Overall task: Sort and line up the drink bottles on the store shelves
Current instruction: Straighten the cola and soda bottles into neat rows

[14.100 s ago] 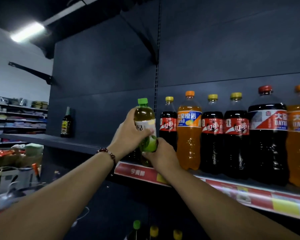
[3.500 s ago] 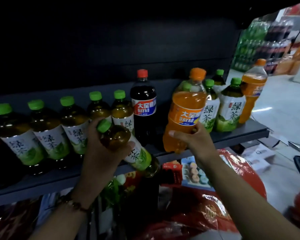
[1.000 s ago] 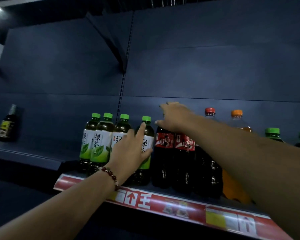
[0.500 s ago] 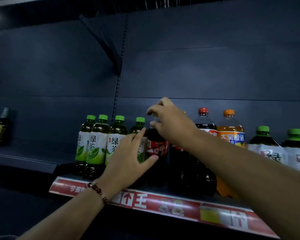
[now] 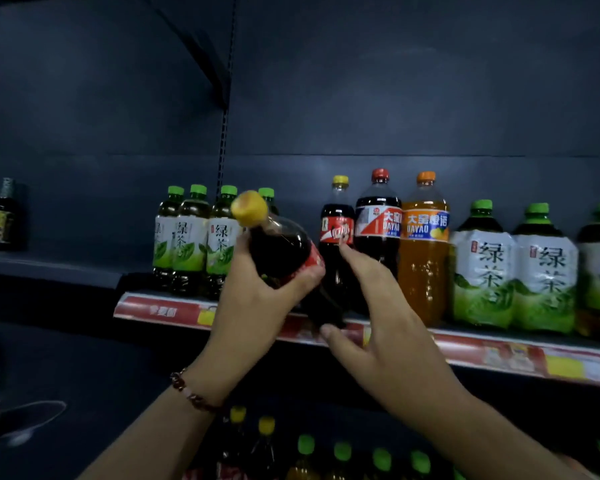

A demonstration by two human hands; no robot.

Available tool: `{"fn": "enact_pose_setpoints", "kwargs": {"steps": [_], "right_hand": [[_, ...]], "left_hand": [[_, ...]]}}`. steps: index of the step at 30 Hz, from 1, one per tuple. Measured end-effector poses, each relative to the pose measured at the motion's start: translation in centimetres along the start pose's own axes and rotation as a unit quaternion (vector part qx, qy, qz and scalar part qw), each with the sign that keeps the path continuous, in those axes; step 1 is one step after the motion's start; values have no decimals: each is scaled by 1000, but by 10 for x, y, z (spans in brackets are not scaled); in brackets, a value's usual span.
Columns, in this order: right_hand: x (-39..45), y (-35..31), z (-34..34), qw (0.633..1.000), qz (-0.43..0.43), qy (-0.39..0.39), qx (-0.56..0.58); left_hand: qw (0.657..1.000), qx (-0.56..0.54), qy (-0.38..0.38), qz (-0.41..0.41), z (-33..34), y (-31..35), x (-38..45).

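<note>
My left hand grips a yellow-capped cola bottle around its middle and holds it tilted, cap to the upper left, in front of the shelf. My right hand is spread open by the bottle's lower end, thumb touching the base. On the shelf stand several small green tea bottles at the left. To their right come a second yellow-capped cola, a red-capped cola, an orange soda and large green tea bottles.
The shelf's red price strip runs along its front edge. A lone dark bottle stands on the neighbouring shelf at far left. Caps of more bottles show on the shelf below. A gap lies between the small teas and the standing cola.
The cola bottle has come off the shelf into my left hand and tilted left. My right hand left its cap and dropped to its base.
</note>
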State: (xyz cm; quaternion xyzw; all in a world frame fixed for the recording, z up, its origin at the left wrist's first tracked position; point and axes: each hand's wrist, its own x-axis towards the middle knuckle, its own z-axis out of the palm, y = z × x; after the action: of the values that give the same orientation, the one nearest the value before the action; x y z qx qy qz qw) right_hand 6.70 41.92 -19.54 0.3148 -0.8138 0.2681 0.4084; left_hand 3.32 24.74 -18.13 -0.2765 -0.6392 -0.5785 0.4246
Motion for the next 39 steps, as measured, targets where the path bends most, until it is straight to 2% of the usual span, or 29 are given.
{"fn": "enact_pose_setpoints", "kwargs": {"steps": [3,6,12,17,19,22,24,28,31,35,39], "right_hand": [[-35,9,16,994,85,-30,64],[-70,13,32,975,166,-60,134],[-155,29,54,945,266,-112,155],[-214,44,72,906,351,-145,189],[-230,51,82,886,384,-147,213],[-243,60,92,864,424,-135,236],[-248,66,97,849,439,-115,271],[-259,82,106,825,470,-64,308],[-277,90,116,806,503,-22,312],[-298,99,125,804,535,-7,259],[-296,105,131,810,515,-20,280]], "left_hand": [[995,-85,2,-61,1,7,-35],[989,-105,-26,-98,8,-2,-77],[974,-72,-81,-200,26,-32,-165],[938,-44,-138,-314,33,-57,-218],[928,-6,-179,-326,30,-65,-230],[904,183,-268,-277,19,-83,-239],[887,281,-294,-220,11,-100,-241],[867,407,-284,-36,8,-139,-239],[814,504,-282,56,21,-176,-227],[726,606,-317,74,45,-202,-202],[673,669,-310,50,58,-221,-187]]}}
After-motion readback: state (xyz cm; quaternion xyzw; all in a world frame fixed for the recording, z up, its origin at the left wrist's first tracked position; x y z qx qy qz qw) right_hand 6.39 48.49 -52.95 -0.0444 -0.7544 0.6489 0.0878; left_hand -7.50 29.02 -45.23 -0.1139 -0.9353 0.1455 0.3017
